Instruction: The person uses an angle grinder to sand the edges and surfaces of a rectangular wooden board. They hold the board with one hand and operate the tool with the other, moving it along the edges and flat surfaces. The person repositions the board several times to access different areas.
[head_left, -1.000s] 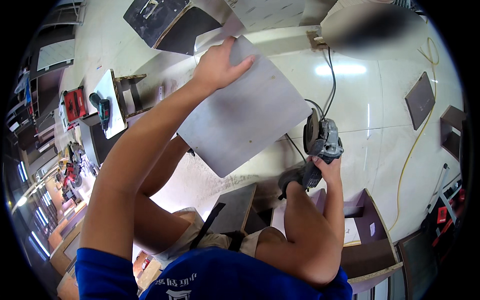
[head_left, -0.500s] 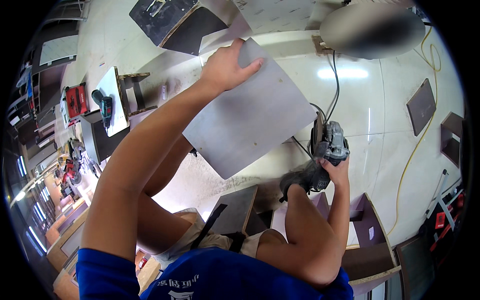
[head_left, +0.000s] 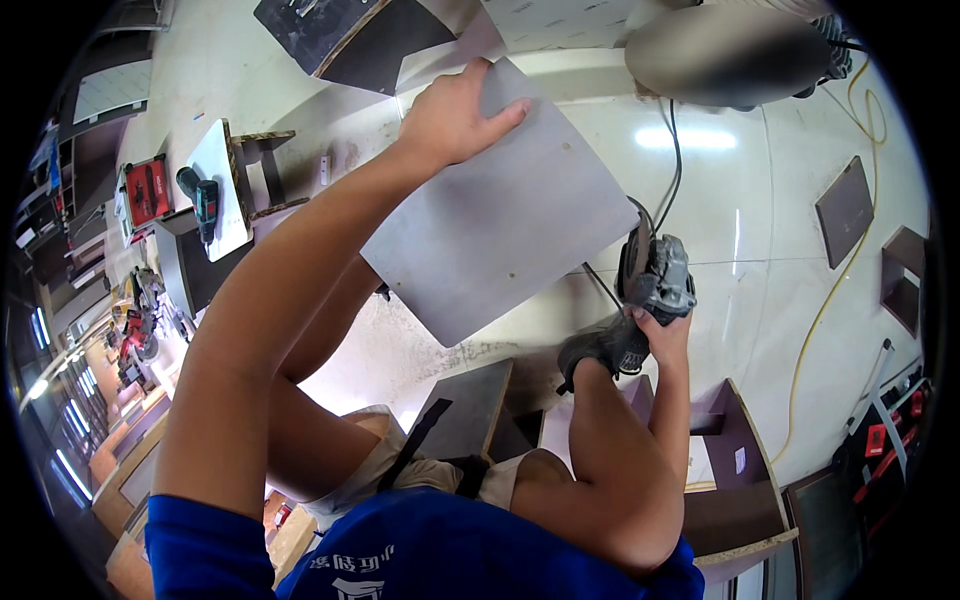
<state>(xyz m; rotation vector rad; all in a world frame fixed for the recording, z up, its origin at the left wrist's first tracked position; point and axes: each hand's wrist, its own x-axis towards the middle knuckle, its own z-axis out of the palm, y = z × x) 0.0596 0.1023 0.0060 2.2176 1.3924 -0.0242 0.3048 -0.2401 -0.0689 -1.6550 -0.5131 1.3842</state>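
A grey flat panel (head_left: 510,225) with small marks near its edges is tilted in front of me. My left hand (head_left: 460,115) grips its far edge, with the thumb across the top face and the fingertips hidden behind. My right hand (head_left: 665,335) is wrapped round the body of an angle grinder (head_left: 660,280) with a metal head and a dark cable. The grinder's disc side stands at the panel's right corner; whether it touches cannot be made out. My black shoe (head_left: 598,350) is just below the grinder.
A cordless drill (head_left: 204,205) lies on a white-topped board at left, near a red case (head_left: 148,190). Dark panels (head_left: 350,40) lie at the back. An open cabinet box (head_left: 735,480) stands by my right leg. A yellow hose (head_left: 825,340) runs down the right. A blurred oval (head_left: 730,55) hides the upper right.
The view has shifted slightly. The grinder's head has turned a little at the panel's right corner. Both hands keep their grip, and the panel stays at nearly the same tilt.
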